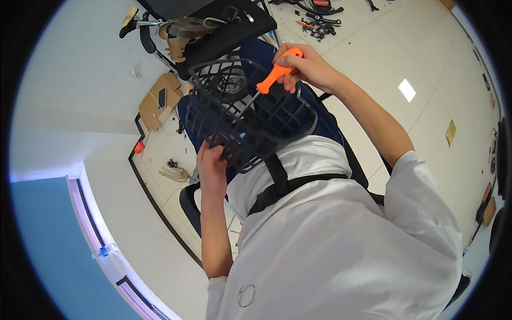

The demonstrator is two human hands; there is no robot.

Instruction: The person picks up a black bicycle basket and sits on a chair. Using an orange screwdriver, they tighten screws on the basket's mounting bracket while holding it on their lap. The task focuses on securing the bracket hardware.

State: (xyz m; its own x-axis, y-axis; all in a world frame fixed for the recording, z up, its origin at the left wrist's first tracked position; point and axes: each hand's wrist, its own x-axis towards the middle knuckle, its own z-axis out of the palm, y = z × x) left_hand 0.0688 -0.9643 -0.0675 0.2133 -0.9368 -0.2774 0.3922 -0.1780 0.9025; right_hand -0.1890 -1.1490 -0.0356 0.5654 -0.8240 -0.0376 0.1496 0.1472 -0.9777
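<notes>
While our left hand (212,160) closes its fingers on the bars at the lower left of the black basket (257,144), our right hand (303,63) wraps the handle of the orange screwdriver (271,80). We have the basket over our lap, and the screwdriver's shaft slants down and left across its lattice; we cannot tell what the tip touches. A dark wheel (233,85) shows through the bars, but whether it sits inside or beyond them is unclear to us. Left of us, a phone (162,99) lies on cardboard (149,109). Ahead, loose dark parts (321,26) lie on the floor (368,48).
</notes>
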